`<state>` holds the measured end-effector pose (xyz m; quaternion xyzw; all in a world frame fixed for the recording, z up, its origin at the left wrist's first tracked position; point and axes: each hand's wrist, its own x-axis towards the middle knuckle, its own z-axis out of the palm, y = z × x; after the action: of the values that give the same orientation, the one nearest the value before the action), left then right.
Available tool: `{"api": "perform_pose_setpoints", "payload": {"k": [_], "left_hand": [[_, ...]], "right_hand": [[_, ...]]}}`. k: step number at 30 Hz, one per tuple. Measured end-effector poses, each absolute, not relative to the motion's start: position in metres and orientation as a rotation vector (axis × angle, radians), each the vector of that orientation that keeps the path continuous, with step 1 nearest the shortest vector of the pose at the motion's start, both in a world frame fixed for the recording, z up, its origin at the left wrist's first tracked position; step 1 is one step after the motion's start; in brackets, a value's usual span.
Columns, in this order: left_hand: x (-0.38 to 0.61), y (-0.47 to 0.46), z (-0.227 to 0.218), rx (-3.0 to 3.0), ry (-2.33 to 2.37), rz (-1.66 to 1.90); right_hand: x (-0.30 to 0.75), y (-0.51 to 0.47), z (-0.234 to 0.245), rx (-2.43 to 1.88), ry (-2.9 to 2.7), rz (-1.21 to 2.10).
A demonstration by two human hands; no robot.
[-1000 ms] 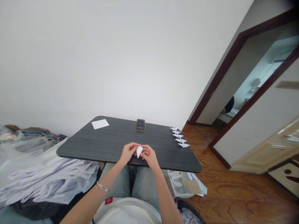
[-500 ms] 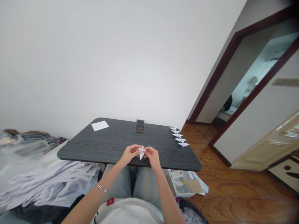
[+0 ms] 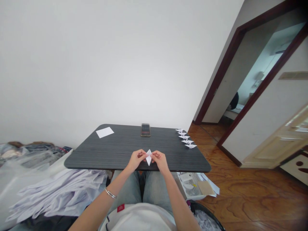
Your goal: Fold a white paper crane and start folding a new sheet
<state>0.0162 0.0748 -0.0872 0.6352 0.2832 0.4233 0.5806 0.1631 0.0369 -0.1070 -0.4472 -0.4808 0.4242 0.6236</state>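
Note:
A small folded white paper (image 3: 149, 157), shaped like a narrow diamond, is held upright just above the near edge of the dark table (image 3: 120, 144). My left hand (image 3: 137, 158) pinches its left side between thumb and fingers. On the other side, my right hand (image 3: 159, 159) pinches the right corner in the same way. Several white paper cranes (image 3: 187, 137) stand in a slanting row along the table's right edge. At the far left corner lies a flat white sheet of paper (image 3: 105, 132).
A phone (image 3: 145, 130) leans at the table's back, near the white wall (image 3: 134, 64). White cloth (image 3: 60, 192) is heaped at the left. Below the table's right side are a white box (image 3: 192, 189) and a dark bin (image 3: 209, 218) holding paper scraps.
The paper's crosswise flaps have given way to a plain diamond outline. Both hands still pinch it. The whole view has shifted slightly.

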Motion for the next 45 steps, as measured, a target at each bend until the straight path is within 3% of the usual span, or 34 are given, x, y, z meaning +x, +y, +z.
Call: {"api": "perform_pose_setpoints", "payload": {"k": [45], "left_hand": [[0.0152, 0.0782, -0.0933, 1.457, 0.732, 1.021]], "right_hand": [[0.158, 0.04, -0.1093, -1.1, -1.097, 0.864]]}}
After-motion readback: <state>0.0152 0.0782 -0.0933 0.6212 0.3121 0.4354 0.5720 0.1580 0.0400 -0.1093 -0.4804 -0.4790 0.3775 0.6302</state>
